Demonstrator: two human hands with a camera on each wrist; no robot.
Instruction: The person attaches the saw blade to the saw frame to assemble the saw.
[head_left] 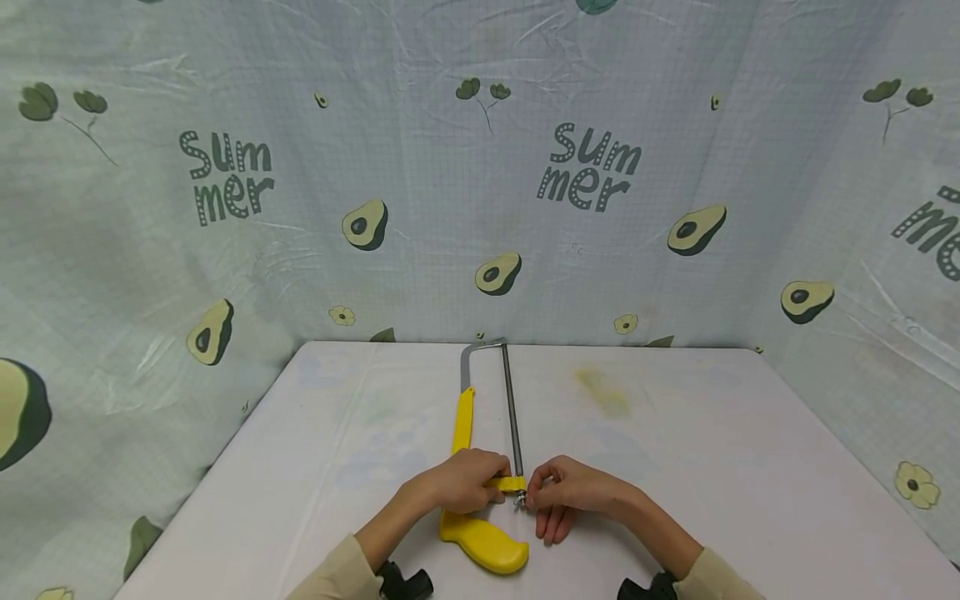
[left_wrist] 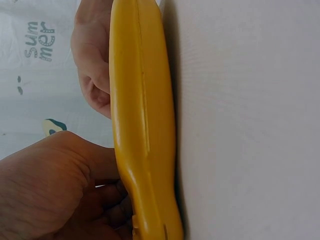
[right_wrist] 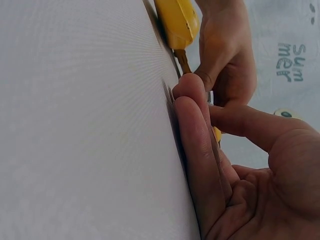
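Observation:
A hacksaw [head_left: 489,546] with a yellow handle and grey bow lies on the table, its far end pointing away from me. My left hand [head_left: 468,481] grips the yellow part of the frame, fingers near the blade's near mount [head_left: 512,484]. At that mount sits a small metal wing nut [head_left: 520,501], which the thumb and forefinger of my right hand [head_left: 573,487] pinch from the right. In the left wrist view the handle [left_wrist: 145,115] covers part of both hands. The right wrist view shows my right thumb meeting the fingers; they hide the nut there.
The white table [head_left: 675,450] stretches out on both sides of the saw. A yellowish stain [head_left: 603,392] marks its far part. Behind and beside it hangs a sheet [head_left: 435,167] printed with avocados and lettering.

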